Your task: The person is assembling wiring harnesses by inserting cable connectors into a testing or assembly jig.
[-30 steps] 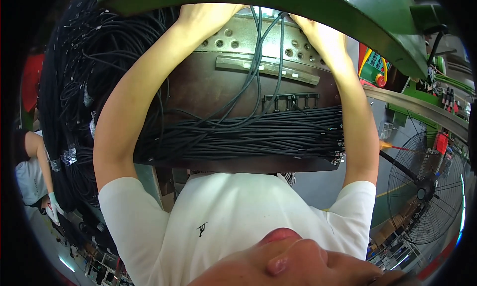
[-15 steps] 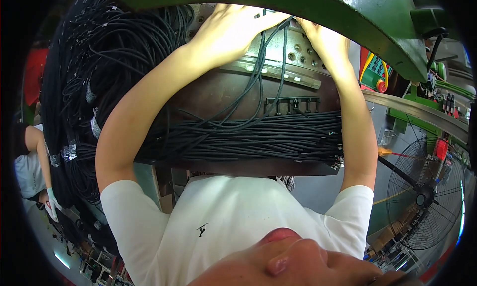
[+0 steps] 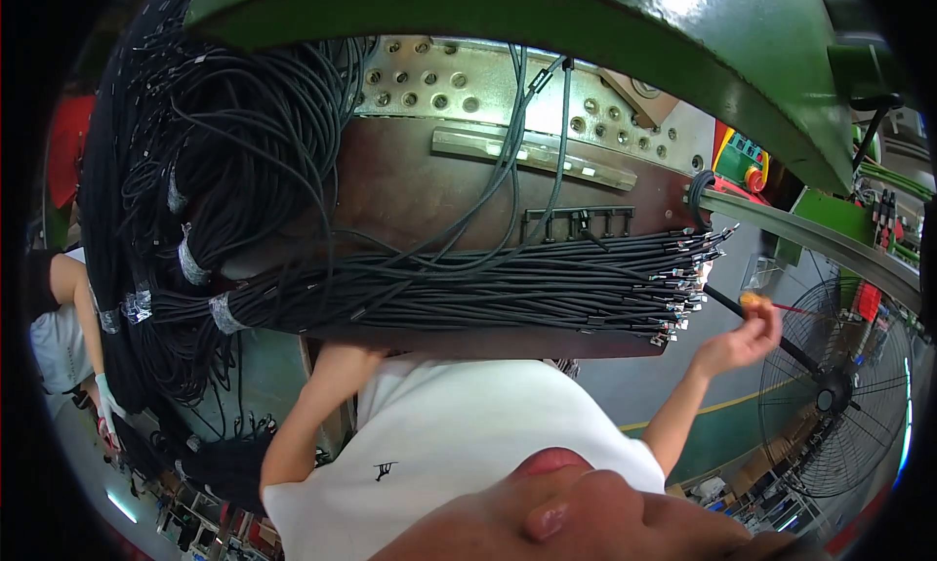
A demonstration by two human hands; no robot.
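Observation:
My right hand (image 3: 747,341) is out past the table's right edge. Its fingers are curled at an orange handle (image 3: 752,300) with a thin red rod. My left hand (image 3: 353,354) is low at the table's front edge, its fingers hidden under that edge. Between my arms lies a bundle of black cables (image 3: 468,293), their bare metal plug ends (image 3: 698,278) fanned out to the right. A few cables (image 3: 508,151) run up to the perforated metal plate (image 3: 429,83), where small black moulded pieces (image 3: 539,81) sit on them. A black comb-like plastic piece (image 3: 578,221) lies behind the bundle.
A green machine beam (image 3: 508,24) arches over the far side. Hanging cable coils (image 3: 244,151) crowd the left. A metal bar (image 3: 532,159) lies on the brown tabletop (image 3: 390,180). A control box with a red button (image 3: 753,179) and a fan (image 3: 830,390) stand right; another person (image 3: 63,317) is far left.
Both hands have left the metal plate under the beam. My right hand has come down right to the orange handle; my left has dropped to the table's front edge.

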